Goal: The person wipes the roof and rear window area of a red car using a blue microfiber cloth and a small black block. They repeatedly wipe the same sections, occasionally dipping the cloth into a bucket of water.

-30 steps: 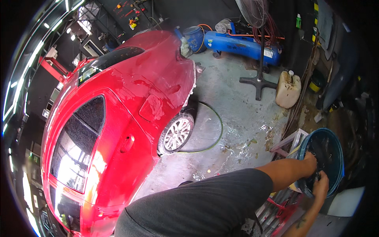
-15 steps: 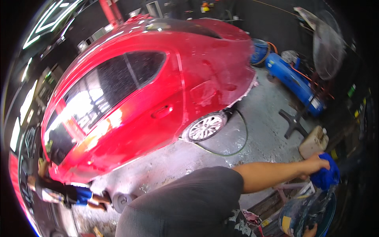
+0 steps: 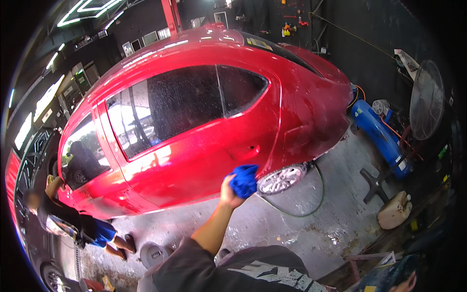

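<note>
Currently, my left hand [image 3: 228, 192] is closed around a bunched, bright blue cloth [image 3: 243, 181], held up at the end of my outstretched arm. From my view, the cloth overlaps the lower rear door of a glossy red car [image 3: 194, 160], just beside its silver multi-spoke wheel [image 3: 282, 180]; I cannot tell whether it touches the car. My right hand [image 3: 410, 282] shows only partly near the lower right edge, by a dark blue bucket [image 3: 386, 275], and I cannot tell whether it grips anything. A thin green hose [image 3: 322, 192] curves over the wet grey floor [image 3: 301, 228]. Farther right are a blue cylindrical tank [image 3: 382, 138] and a stained off-white jug [image 3: 394, 212]. At the left, another person [image 3: 82, 221] in blue shorts stands beside the car.
</note>
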`<state>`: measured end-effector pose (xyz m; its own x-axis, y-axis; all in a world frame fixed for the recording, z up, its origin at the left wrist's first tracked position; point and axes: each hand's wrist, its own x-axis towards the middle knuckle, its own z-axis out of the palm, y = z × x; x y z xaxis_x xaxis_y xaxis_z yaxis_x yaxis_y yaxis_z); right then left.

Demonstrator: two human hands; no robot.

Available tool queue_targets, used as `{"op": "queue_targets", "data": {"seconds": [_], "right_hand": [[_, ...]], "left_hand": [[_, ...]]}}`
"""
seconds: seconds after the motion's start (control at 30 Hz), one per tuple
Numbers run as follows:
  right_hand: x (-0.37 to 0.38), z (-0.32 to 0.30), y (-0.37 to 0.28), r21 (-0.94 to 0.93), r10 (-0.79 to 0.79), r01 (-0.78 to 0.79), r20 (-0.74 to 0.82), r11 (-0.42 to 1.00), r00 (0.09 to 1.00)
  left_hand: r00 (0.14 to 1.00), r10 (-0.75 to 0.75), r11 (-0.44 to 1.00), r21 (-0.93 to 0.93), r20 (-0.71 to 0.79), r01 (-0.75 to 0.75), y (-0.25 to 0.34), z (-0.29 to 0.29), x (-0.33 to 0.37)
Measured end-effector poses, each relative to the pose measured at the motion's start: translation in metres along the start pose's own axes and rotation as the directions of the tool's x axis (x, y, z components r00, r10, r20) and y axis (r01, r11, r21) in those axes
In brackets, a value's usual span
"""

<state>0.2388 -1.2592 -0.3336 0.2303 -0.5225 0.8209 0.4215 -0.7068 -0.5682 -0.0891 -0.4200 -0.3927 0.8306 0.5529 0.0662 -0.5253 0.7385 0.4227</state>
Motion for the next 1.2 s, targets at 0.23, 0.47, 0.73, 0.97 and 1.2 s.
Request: {"op": "queue_targets", "data": {"seconds": [0.23,0.47,0.73,0.97,1.2], "right_hand": [[-0.233,0.154,-0.07,0.047,0.361,-0.996,0.933,-0.078,0.015],[-0.452,0.159,-0.237,-0.346,0.338,-0.925,0.861,-0.158,-0.379],[-0.538,0.217,-0.369,-0.551,0.401,-0.829,0.742,-0.089,-0.537],[-0.526,0.378,-0.615,-0.337,0.029,-0.939,0.94,-0.064,-0.339],[-0.484,0.514,-0.831,0.633,-0.15,-0.52,0.706,0.573,0.693]], "left_hand": [[0.951,0.18,0.984,0.053,-0.25,-0.172,0.158,-0.079,-0.097],[0.988,0.108,0.983,0.159,-0.112,-0.09,0.232,-0.065,-0.059],[0.996,-0.039,0.928,0.367,-0.081,0.066,0.255,-0.019,0.113],[0.937,0.235,0.395,0.855,0.26,-0.336,0.314,0.183,0.286],[0.701,0.039,-0.578,0.588,0.712,-0.565,0.374,0.278,0.402]]}}
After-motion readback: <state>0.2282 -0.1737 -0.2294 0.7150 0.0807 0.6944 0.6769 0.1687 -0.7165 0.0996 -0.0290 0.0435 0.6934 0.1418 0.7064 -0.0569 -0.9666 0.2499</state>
